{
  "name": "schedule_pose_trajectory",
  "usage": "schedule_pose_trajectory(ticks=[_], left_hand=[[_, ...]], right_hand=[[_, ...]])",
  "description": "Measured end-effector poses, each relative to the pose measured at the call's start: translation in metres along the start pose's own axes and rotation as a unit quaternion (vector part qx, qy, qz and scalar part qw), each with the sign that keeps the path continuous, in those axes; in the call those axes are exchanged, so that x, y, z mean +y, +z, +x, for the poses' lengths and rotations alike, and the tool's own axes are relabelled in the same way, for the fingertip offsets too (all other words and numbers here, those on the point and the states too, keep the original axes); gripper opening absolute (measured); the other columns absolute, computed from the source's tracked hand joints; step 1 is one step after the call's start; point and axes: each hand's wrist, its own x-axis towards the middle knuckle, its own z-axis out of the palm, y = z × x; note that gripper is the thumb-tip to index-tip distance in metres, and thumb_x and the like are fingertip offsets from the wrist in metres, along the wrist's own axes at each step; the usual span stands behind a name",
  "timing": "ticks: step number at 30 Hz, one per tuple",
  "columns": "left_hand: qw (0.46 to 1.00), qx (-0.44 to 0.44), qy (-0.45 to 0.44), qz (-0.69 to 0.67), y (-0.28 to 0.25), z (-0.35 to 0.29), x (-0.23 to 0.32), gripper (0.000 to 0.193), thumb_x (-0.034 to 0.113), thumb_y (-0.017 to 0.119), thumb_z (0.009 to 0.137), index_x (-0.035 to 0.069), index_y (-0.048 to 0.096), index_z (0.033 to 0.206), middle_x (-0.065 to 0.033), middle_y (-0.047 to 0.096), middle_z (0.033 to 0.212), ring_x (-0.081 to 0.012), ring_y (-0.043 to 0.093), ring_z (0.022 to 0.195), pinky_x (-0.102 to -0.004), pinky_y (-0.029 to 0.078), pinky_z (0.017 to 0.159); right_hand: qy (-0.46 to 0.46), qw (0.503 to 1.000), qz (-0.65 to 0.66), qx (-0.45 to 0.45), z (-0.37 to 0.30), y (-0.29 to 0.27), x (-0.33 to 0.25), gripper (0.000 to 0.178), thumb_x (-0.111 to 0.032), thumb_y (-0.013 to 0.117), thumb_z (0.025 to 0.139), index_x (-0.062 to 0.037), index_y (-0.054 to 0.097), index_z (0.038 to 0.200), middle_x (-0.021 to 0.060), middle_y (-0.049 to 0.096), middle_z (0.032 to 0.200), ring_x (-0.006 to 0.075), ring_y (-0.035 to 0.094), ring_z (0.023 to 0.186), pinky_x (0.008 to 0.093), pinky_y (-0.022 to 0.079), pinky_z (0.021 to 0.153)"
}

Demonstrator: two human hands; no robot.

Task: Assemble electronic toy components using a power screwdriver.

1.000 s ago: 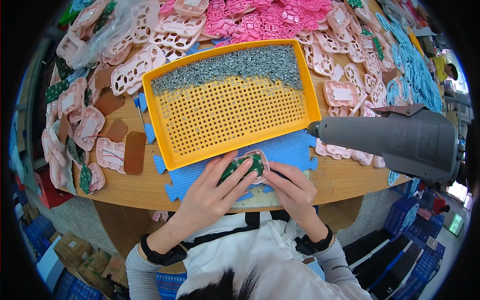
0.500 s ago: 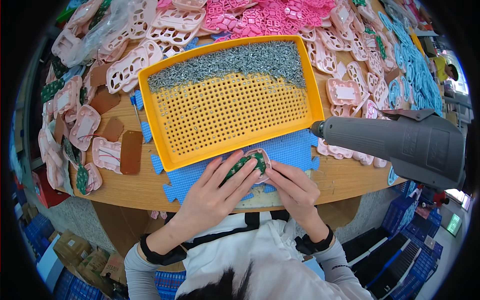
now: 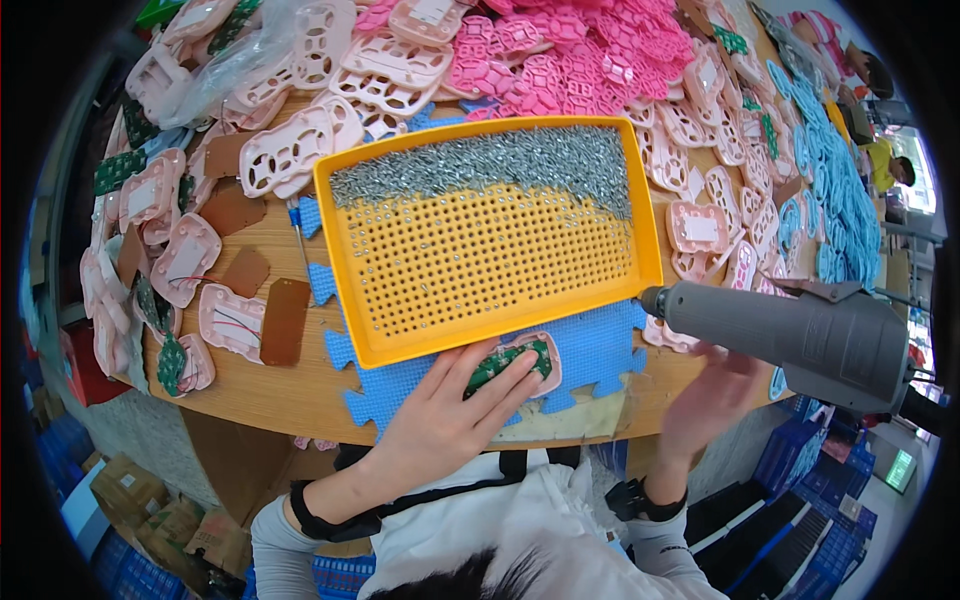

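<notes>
Left hand (image 3: 440, 415) on one green board (image 3: 493, 371), right hand (image 3: 708, 400) near one screwdriver (image 3: 800, 325)

Past the front right corner of the bench (image 3: 285, 402) stand blue crates (image 3: 790, 445) (bright light (image 3: 920, 190) beyond); cardboard boxes (image 3: 130, 490), past the left.

Near the table's (image 3: 300, 400) front edge, the left hand (image 3: 430, 405) holds a green circuit board (image 3: 543, 354) in a pale pink shell (image 3: 553, 382) over a blue foam mat (image 3: 598, 345). The right hand (image 3: 708, 398), blurred, is just below a grey power tool (image 3: 790, 325) by the right edge. A yellow tray (image 3: 327, 240) of screws (image 3: 480, 160) fills the middle; bright pink parts (image 3: 580, 60) heap toward the far edge, blue cords (image 3: 838, 190) at the far right corner.
</notes>
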Motion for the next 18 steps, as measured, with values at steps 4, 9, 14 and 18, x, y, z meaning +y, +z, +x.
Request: schedule_pose_trajectory(ticks=[4, 9, 14, 18], left_hand=[[1.0, 0.01, -0.001, -0.018, 0.004, -0.005, -0.004, 0.047, 0.009, 0.058, 0.073, 0.005, 0.057, 0.12, -0.0066, 0.051, 0.128, -0.0323, 0.051, 0.105, -0.0455, 0.046, 0.086], [1.0, 0.008, -0.01, -0.025, 0.002, -0.008, -0.003, 0.048, 0.009, 0.058, 0.074, 0.005, 0.056, 0.122, -0.0067, 0.05, 0.128, -0.0325, 0.05, 0.107, -0.0455, 0.045, 0.088], [0.999, -0.01, -0.03, -0.023, -0.006, -0.018, -0.006, 0.047, 0.01, 0.057, 0.076, 0.005, 0.055, 0.123, -0.007, 0.05, 0.129, -0.0325, 0.048, 0.11, -0.0459, 0.043, 0.091], [0.999, -0.023, -0.025, -0.004, -0.008, -0.027, -0.011, 0.049, 0.011, 0.054, 0.079, 0.002, 0.051, 0.127, -0.0095, 0.046, 0.134, -0.0317, 0.047, 0.114, -0.0418, 0.041, 0.096]], right_hand=[[-0.064, 0.991, 0.107, 0.045, 0.049, 0.056, -0.033, 0.076, -0.063, 0.04, 0.088, -0.0008, 0.036, 0.131, 0.0174, 0.054, 0.107, 0.0201, 0.052, 0.099, 0.0335, 0.046, 0.077], [-0.032, 0.987, 0.138, -0.082, 0.06, 0.076, -0.041, 0.11, -0.086, 0.039, 0.068, 0.0021, 0.024, 0.132, 0.0126, 0.054, 0.075, 0.017, 0.055, 0.064, 0.027, 0.046, 0.057], [-0.064, 0.934, 0.33, -0.125, 0.066, 0.074, -0.064, 0.081, -0.078, 0.045, 0.075, -0.0022, 0.044, 0.106, 0.0018, 0.043, 0.055, 0.0113, 0.046, 0.048, 0.024, 0.041, 0.048], [-0.109, 0.873, 0.423, -0.218, 0.076, 0.102, -0.098, 0.079, -0.073, 0.051, 0.076, -0.0013, 0.042, 0.106, 0.0079, 0.051, 0.06, 0.0168, 0.049, 0.05, 0.0276, 0.042, 0.045]])
